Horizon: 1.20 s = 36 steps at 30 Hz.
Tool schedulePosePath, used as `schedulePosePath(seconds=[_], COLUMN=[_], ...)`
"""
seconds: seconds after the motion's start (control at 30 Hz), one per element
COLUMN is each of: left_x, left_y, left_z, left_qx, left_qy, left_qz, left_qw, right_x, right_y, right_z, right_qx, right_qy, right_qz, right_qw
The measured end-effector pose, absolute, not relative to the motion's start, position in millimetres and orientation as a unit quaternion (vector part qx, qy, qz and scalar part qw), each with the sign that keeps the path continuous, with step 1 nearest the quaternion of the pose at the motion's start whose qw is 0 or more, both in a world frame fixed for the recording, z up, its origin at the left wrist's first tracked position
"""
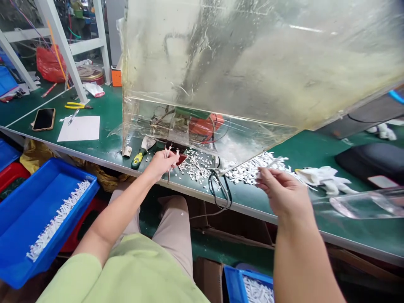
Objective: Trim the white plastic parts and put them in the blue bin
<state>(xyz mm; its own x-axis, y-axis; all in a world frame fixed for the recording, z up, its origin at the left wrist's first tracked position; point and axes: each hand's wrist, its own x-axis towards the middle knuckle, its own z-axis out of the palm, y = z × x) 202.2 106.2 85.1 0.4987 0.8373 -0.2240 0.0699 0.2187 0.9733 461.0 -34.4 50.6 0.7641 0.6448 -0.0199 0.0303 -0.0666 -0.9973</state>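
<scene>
My left hand (pixel 162 164) is closed at the table's front edge, under the clear plastic shield. Small pale tips show at its fingers and a thin rod hangs below them; I cannot make out exactly what it holds. My right hand (pixel 284 189) pinches a small white plastic piece (pixel 275 162) over the right end of a pile of white plastic pieces (pixel 252 168). Between the hands, many tiny white bits (pixel 197 166) are scattered on the green tabletop. A dark red block (pixel 181 159) lies just beyond my left fingers.
The large clear shield (pixel 252 63) hangs over the work spot, with an orange machine part (pixel 206 126) behind it. A black cable loop (pixel 221 191) droops over the edge. Left are a scraper (pixel 139 158), pliers (pixel 77 105), a phone (pixel 44 119) and a blue bin (pixel 31 202). White gloves (pixel 326 176) lie right.
</scene>
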Motion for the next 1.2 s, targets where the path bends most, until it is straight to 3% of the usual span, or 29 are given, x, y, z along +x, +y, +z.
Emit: schedulePosePath(seconds=[0.23, 0.6, 1.2], left_x=[166, 136, 140], left_y=[80, 85, 82], left_z=[105, 102, 102], left_qx=[0.424, 0.336, 0.361], left_qy=[0.317, 0.288, 0.290], left_qz=[0.335, 0.377, 0.379], left_qw=[0.780, 0.814, 0.801], right_x=[362, 314, 314], right_y=[4, 71, 75], right_z=[53, 48, 58], right_qx=[-0.634, -0.547, -0.540], right_qy=[-0.376, -0.210, -0.147], right_qz=[0.369, 0.525, 0.558], right_qw=[0.565, 0.618, 0.613])
